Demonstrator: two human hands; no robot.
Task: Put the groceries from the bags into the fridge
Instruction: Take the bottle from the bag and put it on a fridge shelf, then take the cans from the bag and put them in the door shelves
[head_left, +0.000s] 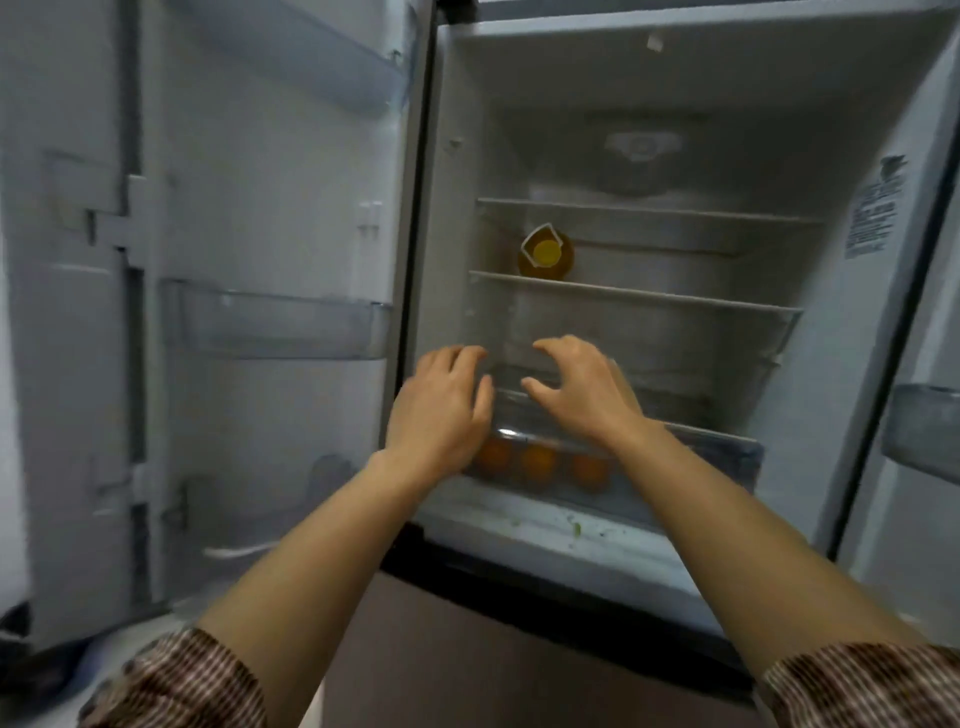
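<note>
The fridge (841, 364) stands open in front of me with both doors swung out. Three oranges (538, 462) lie in the clear bottom drawer (727, 457). A bottle of yellow oil (545, 254) with a white handle stands on the middle shelf (675, 301) at the left. My left hand (441, 410) and my right hand (582, 389) both reach in just above the drawer's left part, fingers spread, holding nothing. No bags are in view.
The left door (234, 260) carries clear bins, an upper one (311, 57) and a middle one (280, 325). A bin of the right door (924, 431) shows at the right edge. The top shelf (649, 210) holds nothing. Small green crumbs lie on the fridge's front ledge (571, 530).
</note>
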